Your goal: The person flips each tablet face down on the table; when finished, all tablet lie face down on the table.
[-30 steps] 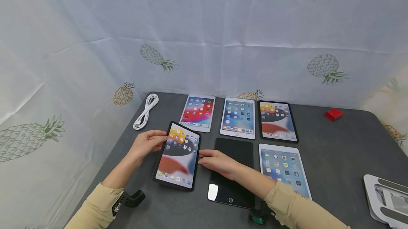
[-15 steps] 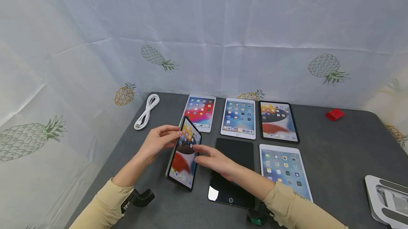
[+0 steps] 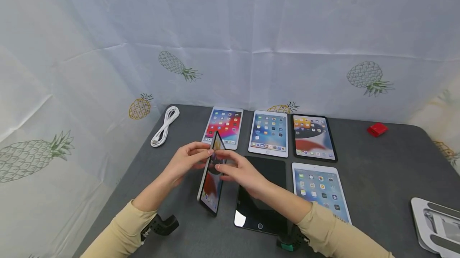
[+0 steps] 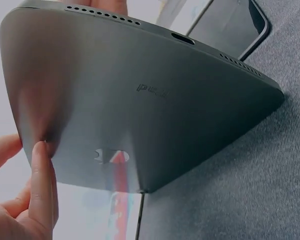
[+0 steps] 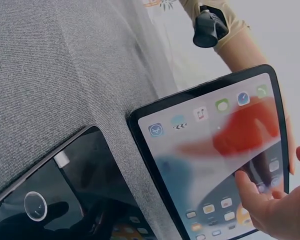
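My left hand [image 3: 183, 164] grips the lifted edge of a black-framed tablet [image 3: 211, 190], its fingertips against the dark back in the left wrist view. This tablet stands steeply tilted on its right long edge, screen facing right. My right hand [image 3: 248, 174] reaches across the lit screen. Its thumb touches the glass in the right wrist view, and the index finger lies near the raised edge. Just right of the tilted tablet lies a black tablet [image 3: 248, 218] with a dark screen, partly under the right forearm.
Behind lie a white tablet with a red screen [image 3: 223, 124], a white tablet with a blue screen [image 3: 268, 132] and a black-framed one [image 3: 314, 136]. Another white tablet [image 3: 321, 186] is at right. A coiled white cable [image 3: 165, 126], red object [image 3: 377, 129] and white stand [image 3: 431, 226] lie near the sides.
The tablet has gone from a shallow tilt to standing steeply on its right edge. My left hand has moved rightward and up with it; the right hand has shifted onto the screen.
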Demonstrator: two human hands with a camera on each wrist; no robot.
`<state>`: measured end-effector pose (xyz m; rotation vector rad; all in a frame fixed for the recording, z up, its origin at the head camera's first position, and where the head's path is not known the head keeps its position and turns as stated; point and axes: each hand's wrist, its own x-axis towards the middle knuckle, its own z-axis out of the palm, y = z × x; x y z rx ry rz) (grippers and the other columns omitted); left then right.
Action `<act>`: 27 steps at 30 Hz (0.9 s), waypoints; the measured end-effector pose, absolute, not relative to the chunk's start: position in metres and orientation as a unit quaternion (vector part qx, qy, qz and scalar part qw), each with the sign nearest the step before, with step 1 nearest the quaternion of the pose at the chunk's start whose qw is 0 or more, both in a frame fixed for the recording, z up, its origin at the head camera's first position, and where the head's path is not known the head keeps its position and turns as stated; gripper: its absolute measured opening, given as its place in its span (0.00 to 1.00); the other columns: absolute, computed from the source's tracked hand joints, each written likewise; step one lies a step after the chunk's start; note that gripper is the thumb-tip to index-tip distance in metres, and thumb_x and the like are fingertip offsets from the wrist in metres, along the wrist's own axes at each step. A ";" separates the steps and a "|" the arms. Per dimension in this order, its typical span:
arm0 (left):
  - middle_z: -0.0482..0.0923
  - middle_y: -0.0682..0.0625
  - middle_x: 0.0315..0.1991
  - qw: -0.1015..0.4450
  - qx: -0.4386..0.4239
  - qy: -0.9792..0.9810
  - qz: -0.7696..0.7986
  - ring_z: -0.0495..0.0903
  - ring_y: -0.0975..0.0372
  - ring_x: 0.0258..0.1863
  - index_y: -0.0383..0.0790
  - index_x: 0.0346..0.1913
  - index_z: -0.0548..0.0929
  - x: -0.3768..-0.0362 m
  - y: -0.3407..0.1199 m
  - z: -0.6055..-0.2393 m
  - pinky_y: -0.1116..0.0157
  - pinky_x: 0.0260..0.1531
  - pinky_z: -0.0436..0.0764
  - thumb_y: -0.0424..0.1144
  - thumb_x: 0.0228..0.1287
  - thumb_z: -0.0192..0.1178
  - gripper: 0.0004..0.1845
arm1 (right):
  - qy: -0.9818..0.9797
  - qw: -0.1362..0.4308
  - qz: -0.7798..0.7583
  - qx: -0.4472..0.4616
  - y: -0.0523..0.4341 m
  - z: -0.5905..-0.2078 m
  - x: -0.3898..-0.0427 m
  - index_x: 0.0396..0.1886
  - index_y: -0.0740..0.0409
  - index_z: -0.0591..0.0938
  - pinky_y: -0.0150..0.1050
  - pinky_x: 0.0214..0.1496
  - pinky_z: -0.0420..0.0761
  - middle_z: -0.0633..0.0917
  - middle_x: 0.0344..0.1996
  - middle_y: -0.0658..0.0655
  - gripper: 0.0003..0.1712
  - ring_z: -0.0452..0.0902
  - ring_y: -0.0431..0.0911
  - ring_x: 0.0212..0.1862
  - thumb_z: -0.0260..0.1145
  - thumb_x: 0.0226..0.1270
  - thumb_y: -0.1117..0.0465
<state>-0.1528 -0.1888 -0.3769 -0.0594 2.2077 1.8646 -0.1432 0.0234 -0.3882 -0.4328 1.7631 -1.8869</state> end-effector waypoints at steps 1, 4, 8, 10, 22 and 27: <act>0.82 0.47 0.46 0.129 -0.017 0.756 0.642 0.81 0.60 0.44 0.33 0.58 0.76 -0.153 -0.188 -0.377 0.57 0.48 0.82 0.45 0.65 0.65 0.24 | 0.649 0.258 -0.699 -0.157 0.023 -0.388 -0.143 0.70 0.59 0.67 0.50 0.56 0.79 0.69 0.66 0.60 0.31 0.76 0.55 0.59 0.63 0.71 0.56; 0.82 0.46 0.46 0.135 -0.017 0.752 0.645 0.81 0.59 0.44 0.33 0.59 0.76 -0.152 -0.185 -0.376 0.58 0.47 0.82 0.43 0.65 0.65 0.24 | 0.645 0.253 -0.705 -0.151 0.024 -0.387 -0.143 0.69 0.60 0.66 0.50 0.55 0.79 0.69 0.65 0.61 0.32 0.76 0.55 0.59 0.64 0.70 0.55; 0.81 0.46 0.47 0.143 -0.013 0.747 0.650 0.82 0.58 0.44 0.33 0.60 0.75 -0.151 -0.181 -0.374 0.58 0.48 0.82 0.43 0.65 0.65 0.25 | 0.645 0.248 -0.708 -0.146 0.024 -0.386 -0.143 0.68 0.59 0.64 0.51 0.55 0.79 0.69 0.64 0.61 0.33 0.76 0.55 0.59 0.65 0.69 0.55; 0.81 0.45 0.48 0.146 -0.008 0.744 0.652 0.82 0.59 0.44 0.32 0.60 0.74 -0.151 -0.180 -0.374 0.58 0.48 0.82 0.43 0.66 0.64 0.25 | 0.646 0.245 -0.709 -0.144 0.024 -0.385 -0.143 0.69 0.58 0.63 0.50 0.55 0.80 0.68 0.64 0.61 0.34 0.75 0.55 0.59 0.66 0.69 0.55; 0.78 0.43 0.49 0.167 -0.002 0.730 0.663 0.82 0.58 0.43 0.31 0.61 0.72 -0.150 -0.173 -0.378 0.58 0.46 0.83 0.43 0.67 0.63 0.26 | 0.640 0.239 -0.716 -0.143 0.023 -0.386 -0.143 0.74 0.60 0.54 0.49 0.52 0.81 0.62 0.68 0.63 0.42 0.71 0.56 0.59 0.66 0.67 0.59; 0.76 0.41 0.54 0.175 -0.004 0.734 0.656 0.80 0.56 0.46 0.31 0.62 0.72 -0.149 -0.172 -0.381 0.55 0.46 0.83 0.44 0.68 0.62 0.26 | 0.639 0.243 -0.717 -0.136 0.025 -0.386 -0.143 0.74 0.58 0.54 0.50 0.52 0.81 0.61 0.69 0.63 0.42 0.69 0.56 0.60 0.66 0.67 0.59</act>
